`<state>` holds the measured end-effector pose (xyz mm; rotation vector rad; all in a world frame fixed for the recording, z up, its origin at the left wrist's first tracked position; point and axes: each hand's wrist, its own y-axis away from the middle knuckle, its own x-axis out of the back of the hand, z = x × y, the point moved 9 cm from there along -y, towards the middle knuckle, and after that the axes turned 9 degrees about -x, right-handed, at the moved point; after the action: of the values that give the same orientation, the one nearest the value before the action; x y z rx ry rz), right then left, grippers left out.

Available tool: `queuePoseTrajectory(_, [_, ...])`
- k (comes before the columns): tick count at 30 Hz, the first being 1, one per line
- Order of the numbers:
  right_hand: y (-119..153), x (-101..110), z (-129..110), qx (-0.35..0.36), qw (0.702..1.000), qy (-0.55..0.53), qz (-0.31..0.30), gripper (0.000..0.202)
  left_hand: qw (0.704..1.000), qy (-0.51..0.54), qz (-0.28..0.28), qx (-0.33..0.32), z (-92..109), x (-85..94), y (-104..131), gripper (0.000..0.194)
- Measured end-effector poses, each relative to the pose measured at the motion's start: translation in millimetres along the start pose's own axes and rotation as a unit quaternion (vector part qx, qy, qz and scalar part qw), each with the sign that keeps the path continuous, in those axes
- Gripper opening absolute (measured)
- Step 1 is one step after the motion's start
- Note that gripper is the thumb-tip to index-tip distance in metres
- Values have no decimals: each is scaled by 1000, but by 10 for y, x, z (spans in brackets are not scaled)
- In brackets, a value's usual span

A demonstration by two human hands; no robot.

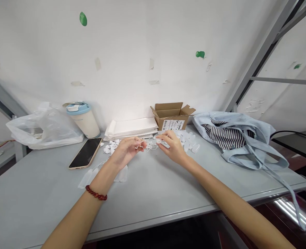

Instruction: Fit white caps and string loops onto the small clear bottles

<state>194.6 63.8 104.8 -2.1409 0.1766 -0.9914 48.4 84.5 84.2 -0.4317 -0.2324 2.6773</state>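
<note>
My left hand [129, 148], with a red bead bracelet at the wrist, is closed on thin white cords [142, 142] that dangle loosely from its fingertips. Close by on the right, my right hand [172, 145] pinches a small translucent white plastic piece [158, 140]. Behind and beside that hand lies a heap of clear plastic pieces [190, 140]. Small white plastic parts [111, 147] are scattered just behind my left hand. Translucent tube-like pieces with cords [89, 176] rest on the table around my left wrist.
On the grey table [153, 193], a phone [87, 153], a lidded cup [82, 119] and a plastic bag [44, 128] stand left. A stack of white sheets [132, 127] and an open cardboard box [171, 117] are against the wall. A light-blue fabric bag [236, 128] lies right.
</note>
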Motion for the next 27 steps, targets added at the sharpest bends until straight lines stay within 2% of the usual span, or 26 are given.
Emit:
queuePoseTrajectory(4, [53,-67,-172,32,999,-22,-28,21,1000,25,0,3,4,-80,28,14])
queuePoseTrajectory(8, [87,-156,-189,29,998,14,-53,25,999,45,-5,2,5,-111,39,14])
queuePoseTrajectory(16, [150,-144,-311,106,994,26,-17,28,998,66,-11,-10,-24,-117,31,13])
queuePoseTrajectory(23, [183,-156,-330,107,994,27,-17,37,998,42,-36,-10,-87,-121,25,14])
queuePoseTrajectory(27, [188,-180,-326,96,995,23,-34,35,999,29,-34,-12,-89,-112,27,14])
